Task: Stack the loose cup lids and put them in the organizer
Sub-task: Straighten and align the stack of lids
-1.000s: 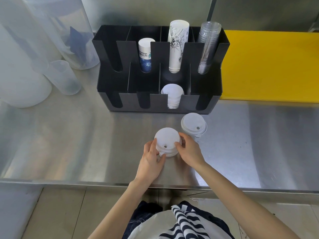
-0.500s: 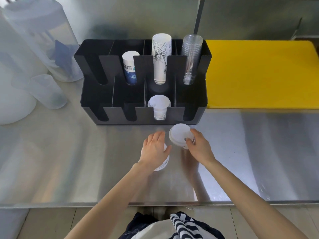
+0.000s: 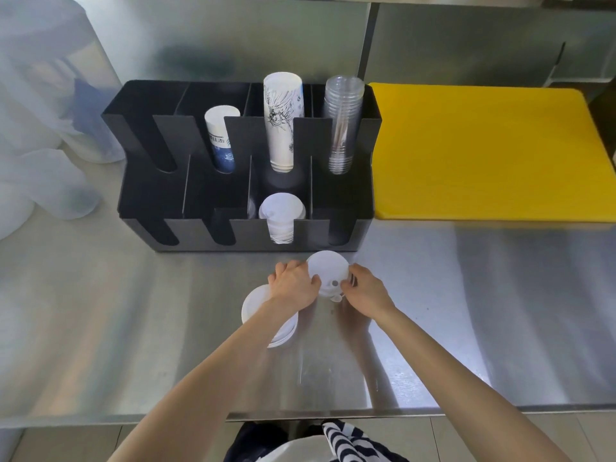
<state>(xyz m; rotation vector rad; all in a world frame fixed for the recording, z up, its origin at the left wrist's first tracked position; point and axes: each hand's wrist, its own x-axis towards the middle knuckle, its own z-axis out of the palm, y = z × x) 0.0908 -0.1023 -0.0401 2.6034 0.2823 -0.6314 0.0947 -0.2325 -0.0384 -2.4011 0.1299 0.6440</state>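
- Both hands meet at a white lid stack (image 3: 328, 273) just near of the black organizer (image 3: 361, 228), on the steel counter (image 3: 466, 311).
- Left hand (image 3: 293, 283) is closed on the stack's left rim; right hand (image 3: 365, 291) pinches its right edge. Cannot tell whether the stack is lifted or resting.
- A second lid stack (image 3: 260, 311) lies on the counter to the near left, partly hidden under the left forearm, held by nothing.
- Stored lids (image 3: 281, 211) already sit in the organizer's near row, third slot from the left; paper cups (image 3: 283, 125) and clear cups (image 3: 343, 125) stand in the far row.
- Risk: the lids look thin and slippery; an uneven squeeze from either side could fan or spill the stack.
- Risk: the left forearm passes over the near-left stack and could nudge it askew.
- Risk: a tilted stack may catch on the slot wall on entry.
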